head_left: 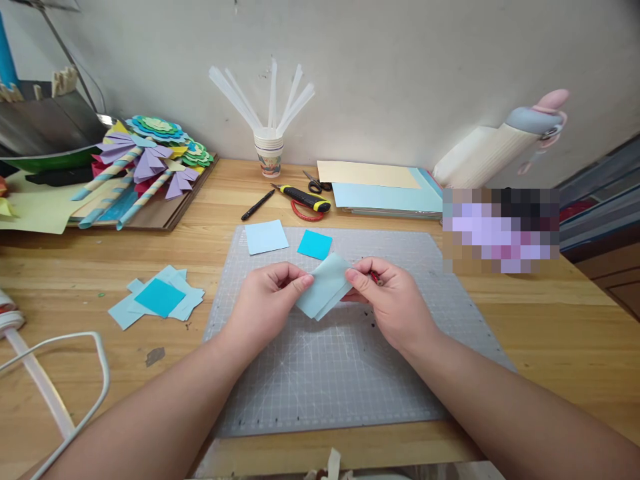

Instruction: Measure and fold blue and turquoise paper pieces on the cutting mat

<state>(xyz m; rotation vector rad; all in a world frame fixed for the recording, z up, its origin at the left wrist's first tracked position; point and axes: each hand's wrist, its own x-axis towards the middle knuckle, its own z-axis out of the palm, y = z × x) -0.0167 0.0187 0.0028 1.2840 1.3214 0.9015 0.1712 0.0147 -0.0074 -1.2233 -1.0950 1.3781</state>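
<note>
"Along the far left, what do you see?"

"Metal pot [45, 123], wooden clothespins [64, 81] clipped along its rim. Nearer, a white cord [105, 373] loops over the table [165, 413]. Then paper flowers [155, 127] beside striped tubes [145, 193], lying on a brown board [183, 200]."

"And next?"

"A loose pile of light blue pieces [123, 315], a bright blue sheet [160, 297] on top. Then the gray cutting mat [310, 393]. Behind its far edge lies a black pen [258, 205], and on the mat a light blue card [267, 237]."

"Left hand?"

"The left hand [267, 293] is above the mat, thumb and forefinger pinched on the left corner of the pale paper [324, 290]. Back by the wall stands a paper cup [270, 160] full of white strips [273, 93]."

"Where's that pale paper exactly?"

"Raised over the mat between both hands, tilted. Two layers show along its lower edge; I can't tell whether it's folded. A bright blue square [315, 245] lies just behind it, a utility knife [313, 200] farther back."

"Right side?"

"A paper stack [385, 198], then the right hand [403, 303], thumb and fingers clamped on the pale paper's right corner. Something dark red shows by its fingers, too hidden to name. Farther right, a cream bottle [505, 153] leans, pink-topped."
</note>
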